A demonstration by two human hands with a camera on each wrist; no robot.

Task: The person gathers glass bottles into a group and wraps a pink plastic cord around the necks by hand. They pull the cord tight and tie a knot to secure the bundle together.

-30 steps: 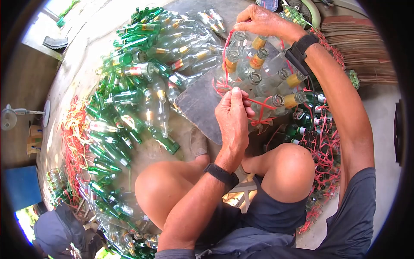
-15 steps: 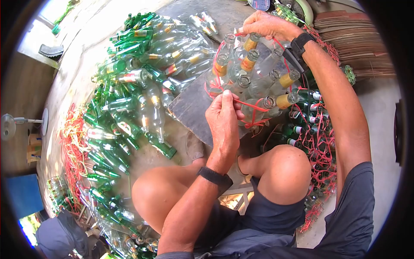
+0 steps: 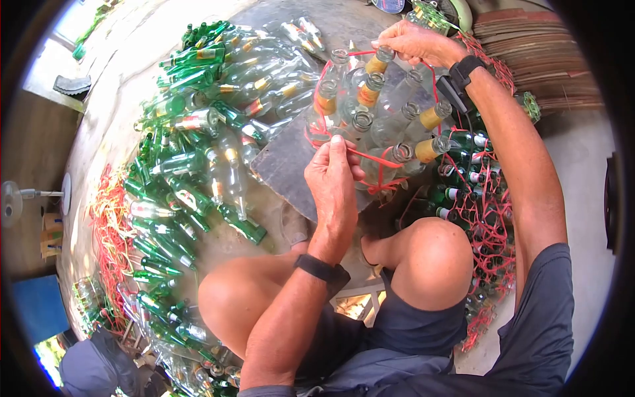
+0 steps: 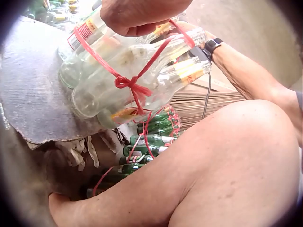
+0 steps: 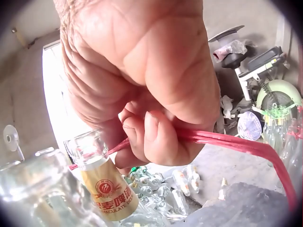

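A bundle of clear glass bottles [image 3: 387, 127], several with gold neck labels, stands on a dark board [image 3: 278, 169]. Red plastic strap [image 3: 378, 159] runs round the bottles; the left wrist view shows a knot [image 4: 127, 82] in it at the near side. My left hand [image 3: 333, 175] pinches the strap at the bundle's left front, thumb on top. At the far side my right hand [image 3: 420, 44] holds a raised stretch of strap. In the right wrist view its curled fingers [image 5: 158, 139] grip that strap [image 5: 246, 147] beside a labelled bottle neck [image 5: 109, 189].
Loose green bottles [image 3: 175, 159] and clear bottles [image 3: 284, 86] lie heaped on the floor to the left, beside tangled red strap [image 3: 109, 245]. Strapped green bottles [image 3: 473, 192] stand to the right. Stacked brown sheets [image 3: 536, 59] lie at the back right.
The bundle, board and both hands have shifted left in the head view. My right hand has come slightly lower over the bottle tops, still holding the strap; the left keeps its pinch.
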